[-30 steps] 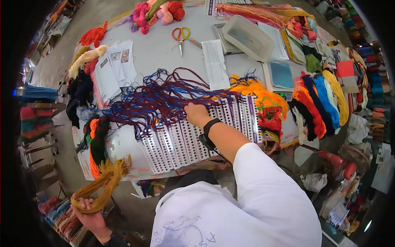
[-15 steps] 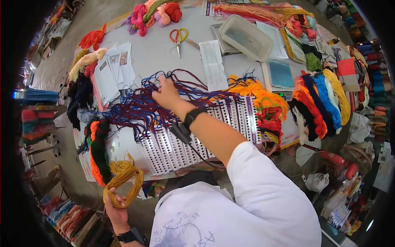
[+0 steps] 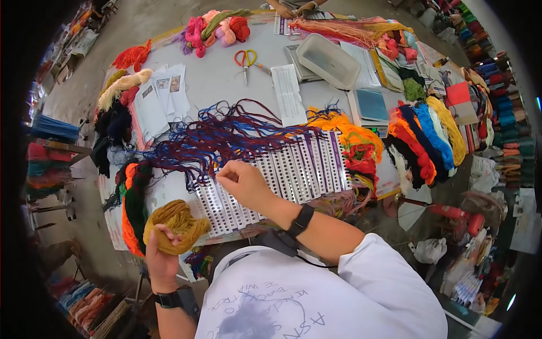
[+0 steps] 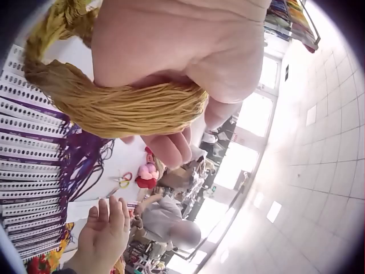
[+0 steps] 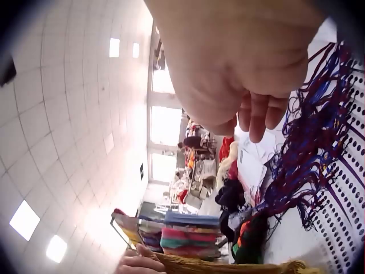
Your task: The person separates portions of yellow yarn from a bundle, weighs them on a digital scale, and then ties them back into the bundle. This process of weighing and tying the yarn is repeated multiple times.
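My left hand (image 3: 163, 264) grips a skein of mustard-yellow yarn (image 3: 189, 221) near the table's front left edge. In the left wrist view, the skein (image 4: 122, 108) passes through the hand as a thick bundle of strands, with fingertips showing below it. My right hand (image 3: 247, 185) hovers over the white punched thread cards (image 3: 288, 172), its fingers relaxed and nothing held in them. Maroon and blue threads (image 3: 226, 135) hang from the cards and spread loosely across the table beyond that hand.
Orange yarn (image 3: 355, 133) lies right of the cards; black, orange and green skeins (image 3: 132, 209) lie left. Farther back are papers (image 3: 161, 93), scissors (image 3: 245, 62) and a plastic tray (image 3: 327, 59). Another person's hands (image 3: 288, 10) are at the far table edge.
My right hand first moved left over the maroon and blue threads, then came back towards me over the cards. The left hand brought the mustard skein rightward and up to the table edge.
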### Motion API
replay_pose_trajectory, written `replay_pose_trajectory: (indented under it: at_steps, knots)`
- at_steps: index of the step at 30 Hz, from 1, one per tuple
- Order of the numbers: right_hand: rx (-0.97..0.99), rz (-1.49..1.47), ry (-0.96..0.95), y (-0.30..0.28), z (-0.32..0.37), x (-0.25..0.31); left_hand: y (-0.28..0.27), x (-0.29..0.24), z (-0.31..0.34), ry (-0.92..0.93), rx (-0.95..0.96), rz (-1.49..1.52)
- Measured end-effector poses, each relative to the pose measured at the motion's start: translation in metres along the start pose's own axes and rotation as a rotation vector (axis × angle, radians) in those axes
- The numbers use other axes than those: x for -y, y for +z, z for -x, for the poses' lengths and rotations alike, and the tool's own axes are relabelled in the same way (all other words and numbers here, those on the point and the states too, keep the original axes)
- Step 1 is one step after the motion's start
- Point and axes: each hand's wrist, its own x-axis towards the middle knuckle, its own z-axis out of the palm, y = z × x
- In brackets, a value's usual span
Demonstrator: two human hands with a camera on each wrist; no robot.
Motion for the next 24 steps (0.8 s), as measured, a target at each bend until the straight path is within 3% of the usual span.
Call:
replay_pose_trajectory:
  at_steps: [1, 2, 3, 4, 5, 6, 7, 9, 10, 12, 19, 22, 24]
  knots:
    - [-0.003, 0.0, -0.001, 0.007, 0.008, 0.015, -0.003, 0.0, 0.003, -0.012, 0.068, -0.108]
    - [0.148, 0.058, -0.033, 0.016, 0.017, 0.028, -0.016, 0.002, 0.002, -0.041, 0.233, -0.108]
    - [0.299, 0.119, -0.065, 0.025, 0.025, 0.035, -0.005, 0.003, 0.006, -0.043, 0.238, -0.104]
    - [0.295, 0.124, -0.065, 0.039, 0.034, 0.035, 0.018, 0.006, 0.011, -0.053, 0.234, -0.119]
    - [0.321, 0.015, -0.197, 0.056, 0.042, 0.036, 0.029, 0.006, 0.014, -0.063, 0.229, -0.134]
    - [0.348, -0.094, -0.329, 0.066, 0.047, 0.037, 0.026, 0.007, 0.014, -0.065, 0.283, -0.143]
    - [0.349, -0.09, -0.332, 0.071, 0.051, 0.038, 0.021, 0.008, 0.014, -0.062, 0.286, -0.14]
    - [0.485, -0.016, -0.147, 0.08, 0.054, 0.042, 0.012, 0.006, 0.015, -0.03, 0.328, -0.086]
    - [0.49, -0.012, -0.15, 0.082, 0.055, 0.045, 0.011, 0.003, 0.017, -0.025, 0.326, -0.083]
    - [0.58, -0.113, -0.012, 0.082, 0.058, 0.05, 0.011, -0.004, 0.022, 0.01, 0.332, -0.019]
    - [0.519, -0.136, -0.067, 0.106, 0.068, 0.05, -0.001, -0.019, 0.03, 0.081, 0.367, -0.051]
    - [0.482, -0.041, -0.186, 0.107, 0.07, 0.057, -0.007, -0.023, 0.033, 0.112, 0.37, -0.019]
    - [0.476, -0.195, 0.005, 0.108, 0.073, 0.067, -0.008, -0.028, 0.036, 0.085, 0.332, 0.062]
